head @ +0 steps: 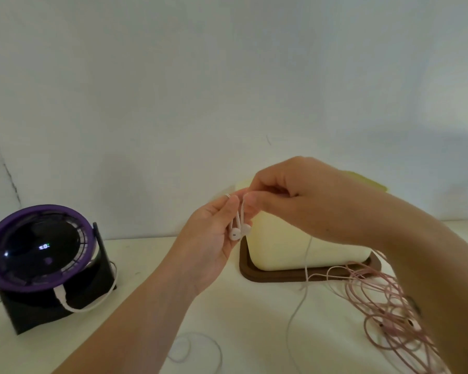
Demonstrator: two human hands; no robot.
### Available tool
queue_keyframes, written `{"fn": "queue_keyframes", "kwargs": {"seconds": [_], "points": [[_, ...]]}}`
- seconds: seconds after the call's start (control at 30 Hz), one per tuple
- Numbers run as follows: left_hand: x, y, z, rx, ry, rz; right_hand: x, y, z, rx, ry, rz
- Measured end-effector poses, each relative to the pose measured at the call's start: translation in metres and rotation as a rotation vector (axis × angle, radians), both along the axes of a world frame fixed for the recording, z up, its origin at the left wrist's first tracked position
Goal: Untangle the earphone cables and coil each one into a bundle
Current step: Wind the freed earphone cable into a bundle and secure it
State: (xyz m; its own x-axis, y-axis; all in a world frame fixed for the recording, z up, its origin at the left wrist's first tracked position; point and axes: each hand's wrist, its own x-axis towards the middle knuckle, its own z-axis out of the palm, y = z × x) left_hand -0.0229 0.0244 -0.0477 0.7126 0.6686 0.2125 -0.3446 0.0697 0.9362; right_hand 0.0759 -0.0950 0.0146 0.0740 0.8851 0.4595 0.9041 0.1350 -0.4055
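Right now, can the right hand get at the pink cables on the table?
Probably yes, once freed: the right hand is pinching the white earphones and would have to let go. The pink cables lie uncovered on the table below that arm, nothing in between.

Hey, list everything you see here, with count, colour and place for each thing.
earphones: one pair, white, between both hands, cable hanging to the table
pink cable: one tangle, pink, table's right side
fan: one, purple and black, left, white lead attached
box: one, cream, behind the hands, on the tray
tray: one, brown, under the box
table: one, white
ring: one, silver, on a left finger
left hand: holds the earphones
right hand: pinches the cable just above them
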Motion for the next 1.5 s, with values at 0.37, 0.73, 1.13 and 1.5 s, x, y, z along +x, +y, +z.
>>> {"fn": "queue_keyframes", "kwargs": {"seconds": [0.37, 0.73, 1.13, 1.5], "points": [[0.0, -0.019, 0.003, 0.067, -0.005, -0.264, 0.015, -0.008, 0.008, 0.169, 0.035, -0.047], [-0.01, -0.023, 0.014, 0.133, -0.106, -0.581, 0.027, 0.008, -0.002, 0.178, 0.276, 0.045], [-0.017, 0.002, 0.035, -0.099, -0.39, -0.023, 0.006, 0.019, -0.024, -0.223, 0.033, 0.039], [-0.012, 0.009, 0.011, 0.448, 0.067, 0.063, -0.003, -0.001, -0.003, -0.103, -0.069, 0.021]]}}
